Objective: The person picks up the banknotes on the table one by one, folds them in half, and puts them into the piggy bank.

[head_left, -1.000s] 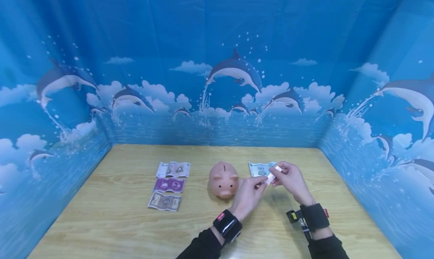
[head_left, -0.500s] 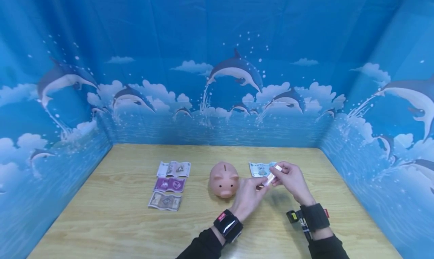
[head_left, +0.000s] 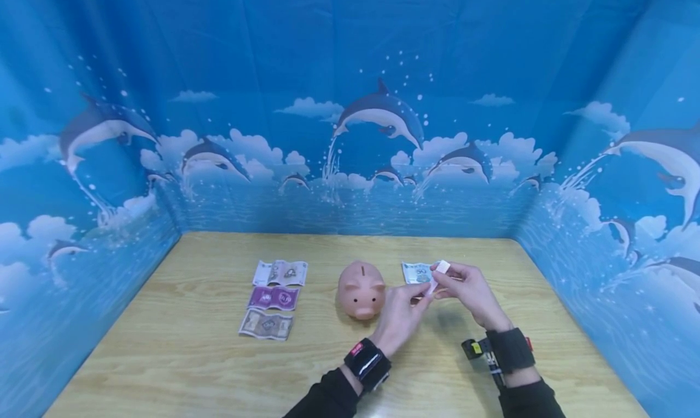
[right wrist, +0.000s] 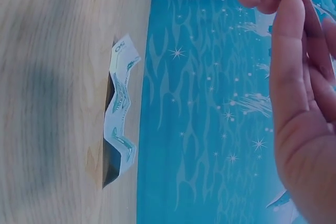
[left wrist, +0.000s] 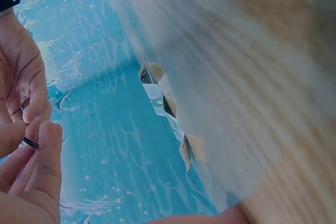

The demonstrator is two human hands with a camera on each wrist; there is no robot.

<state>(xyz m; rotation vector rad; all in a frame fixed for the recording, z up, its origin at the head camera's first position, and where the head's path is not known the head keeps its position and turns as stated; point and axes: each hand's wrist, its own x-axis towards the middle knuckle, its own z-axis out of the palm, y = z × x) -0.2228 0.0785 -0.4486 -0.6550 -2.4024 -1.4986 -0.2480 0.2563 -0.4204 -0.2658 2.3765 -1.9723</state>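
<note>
Fingers of my left hand (head_left: 398,321) and right hand (head_left: 473,291) pinch a small folded banknote (head_left: 442,266) between them, above the table on the right side. It is pale and pinkish, and in the left wrist view its stacked layers show as a thin striped edge (left wrist: 31,143). Behind the hands lies a creased light-blue banknote (head_left: 415,273) marked 50, partly hidden in the head view; in the right wrist view it stands in zigzag folds. A pink piggy bank (head_left: 361,290) with a slot on top stands just left of my left hand.
Left of the piggy bank lie three creased banknotes in a column: a pale one (head_left: 280,273) at the back, a purple one (head_left: 273,298) in the middle, a brownish one (head_left: 266,325) in front. A blue dolphin-print curtain (head_left: 350,205) encloses the wooden table (head_left: 208,369).
The folded banknote has tilted to stand steeper between the fingers, and its upper end has moved slightly up and left. My right fingers have shifted a little; the left hand stays nearly still.
</note>
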